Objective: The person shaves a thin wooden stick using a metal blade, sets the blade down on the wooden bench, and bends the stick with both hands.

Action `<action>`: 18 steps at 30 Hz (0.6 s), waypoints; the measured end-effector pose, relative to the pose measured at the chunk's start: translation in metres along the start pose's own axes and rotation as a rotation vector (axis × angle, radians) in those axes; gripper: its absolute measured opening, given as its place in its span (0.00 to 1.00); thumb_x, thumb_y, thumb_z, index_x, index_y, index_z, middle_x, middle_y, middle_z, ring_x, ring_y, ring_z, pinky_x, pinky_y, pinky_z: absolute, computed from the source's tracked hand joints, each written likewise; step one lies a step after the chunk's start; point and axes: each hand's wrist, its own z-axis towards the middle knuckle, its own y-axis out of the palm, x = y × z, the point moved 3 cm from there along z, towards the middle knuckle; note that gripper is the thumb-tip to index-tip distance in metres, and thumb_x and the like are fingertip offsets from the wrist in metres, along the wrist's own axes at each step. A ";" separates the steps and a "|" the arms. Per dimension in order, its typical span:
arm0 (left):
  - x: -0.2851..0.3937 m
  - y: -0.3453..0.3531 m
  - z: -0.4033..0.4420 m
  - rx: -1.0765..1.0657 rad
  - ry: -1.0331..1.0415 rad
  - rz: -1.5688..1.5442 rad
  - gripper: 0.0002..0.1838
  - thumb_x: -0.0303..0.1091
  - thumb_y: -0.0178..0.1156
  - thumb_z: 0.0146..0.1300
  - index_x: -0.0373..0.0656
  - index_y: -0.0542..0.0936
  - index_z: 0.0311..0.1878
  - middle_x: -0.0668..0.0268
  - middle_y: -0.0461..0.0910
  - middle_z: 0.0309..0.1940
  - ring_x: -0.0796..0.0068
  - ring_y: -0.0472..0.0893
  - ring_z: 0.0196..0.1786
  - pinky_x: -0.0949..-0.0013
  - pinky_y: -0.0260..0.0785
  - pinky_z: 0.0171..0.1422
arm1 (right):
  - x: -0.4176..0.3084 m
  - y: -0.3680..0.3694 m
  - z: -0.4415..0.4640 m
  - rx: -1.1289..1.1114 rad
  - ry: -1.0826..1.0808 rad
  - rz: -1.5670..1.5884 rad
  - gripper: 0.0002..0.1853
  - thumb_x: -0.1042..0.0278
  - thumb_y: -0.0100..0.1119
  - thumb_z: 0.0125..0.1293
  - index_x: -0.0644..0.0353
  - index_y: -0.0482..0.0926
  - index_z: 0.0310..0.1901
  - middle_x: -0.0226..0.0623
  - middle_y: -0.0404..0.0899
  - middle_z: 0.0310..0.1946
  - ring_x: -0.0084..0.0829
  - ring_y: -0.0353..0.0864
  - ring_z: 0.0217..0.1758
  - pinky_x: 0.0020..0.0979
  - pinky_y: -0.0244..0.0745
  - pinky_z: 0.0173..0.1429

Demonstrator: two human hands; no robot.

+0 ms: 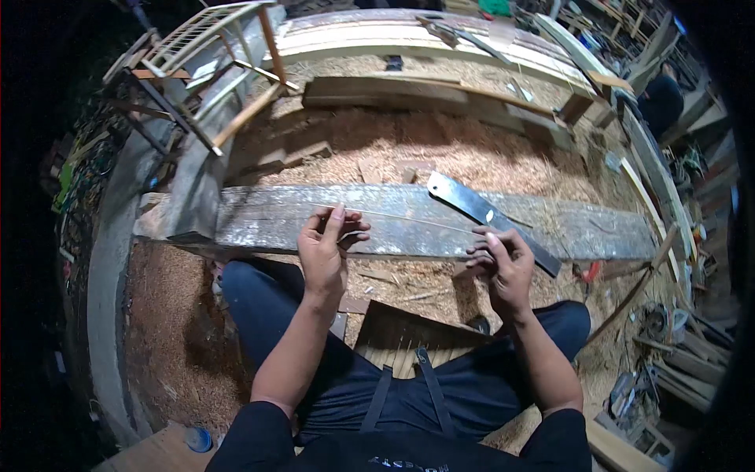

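Observation:
A thin pale strip, like a slender stick (409,219), stretches between my two hands above a worn wooden plank (275,216). My left hand (330,244) pinches one end between thumb and fingers. At the other end, my right hand (503,263) pinches it the same way. Beneath and beside my right hand lies a flat dark metal blade (464,200) with a hole at its far end, slanting across the plank. Its near end passes behind my right hand.
Wood shavings (472,138) cover the ground. A wooden frame with slats (236,94) stands at the upper left. Beyond the plank lies a long board (425,102). Stacked timber (692,358) is at the right. Another person (662,101) is at the upper right.

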 end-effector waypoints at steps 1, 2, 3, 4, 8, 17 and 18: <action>0.005 -0.001 0.001 -0.003 0.023 -0.015 0.07 0.33 0.56 0.78 0.40 0.79 0.47 0.60 0.86 0.39 0.66 0.89 0.39 0.67 0.82 0.42 | -0.005 0.001 0.002 0.014 -0.023 0.018 0.06 0.72 0.55 0.78 0.66 0.73 0.43 0.54 0.85 0.48 0.36 0.89 0.42 0.34 0.88 0.42; 0.011 -0.004 0.002 -0.003 0.032 -0.017 0.08 0.33 0.56 0.78 0.39 0.80 0.47 0.60 0.86 0.39 0.66 0.88 0.38 0.67 0.82 0.41 | -0.009 0.003 0.003 0.026 -0.046 0.036 0.07 0.71 0.54 0.79 0.65 0.72 0.43 0.55 0.85 0.49 0.37 0.89 0.42 0.34 0.88 0.42; 0.018 -0.007 0.003 0.013 0.032 -0.021 0.08 0.33 0.56 0.78 0.39 0.80 0.47 0.60 0.86 0.38 0.67 0.88 0.37 0.67 0.82 0.40 | -0.013 0.002 0.004 0.053 -0.053 0.038 0.07 0.69 0.54 0.79 0.64 0.71 0.43 0.55 0.85 0.49 0.38 0.89 0.43 0.34 0.88 0.42; 0.025 -0.011 0.003 0.030 0.033 -0.027 0.09 0.34 0.56 0.78 0.39 0.80 0.48 0.61 0.86 0.38 0.67 0.88 0.37 0.67 0.81 0.40 | -0.014 0.000 0.007 0.066 -0.074 0.067 0.06 0.69 0.54 0.79 0.63 0.72 0.44 0.53 0.85 0.47 0.37 0.89 0.43 0.35 0.88 0.42; 0.054 -0.043 0.007 0.106 0.057 0.018 0.09 0.34 0.59 0.77 0.38 0.81 0.48 0.61 0.86 0.37 0.69 0.87 0.35 0.68 0.80 0.37 | -0.009 -0.004 0.013 0.280 -0.234 0.186 0.06 0.70 0.54 0.79 0.63 0.73 0.47 0.47 0.85 0.42 0.35 0.89 0.41 0.35 0.88 0.44; 0.186 -0.100 0.048 0.263 0.239 0.273 0.12 0.36 0.57 0.78 0.38 0.84 0.45 0.61 0.87 0.33 0.73 0.87 0.31 0.71 0.80 0.35 | -0.047 0.050 0.028 0.374 -0.377 0.239 0.10 0.63 0.54 0.80 0.59 0.74 0.53 0.43 0.84 0.52 0.34 0.87 0.46 0.33 0.85 0.49; 0.203 -0.102 0.054 0.259 0.227 0.283 0.13 0.39 0.57 0.78 0.38 0.83 0.47 0.61 0.88 0.36 0.71 0.87 0.34 0.71 0.79 0.39 | -0.052 0.054 0.031 0.372 -0.382 0.226 0.10 0.62 0.54 0.80 0.59 0.74 0.53 0.43 0.83 0.55 0.36 0.87 0.47 0.34 0.85 0.52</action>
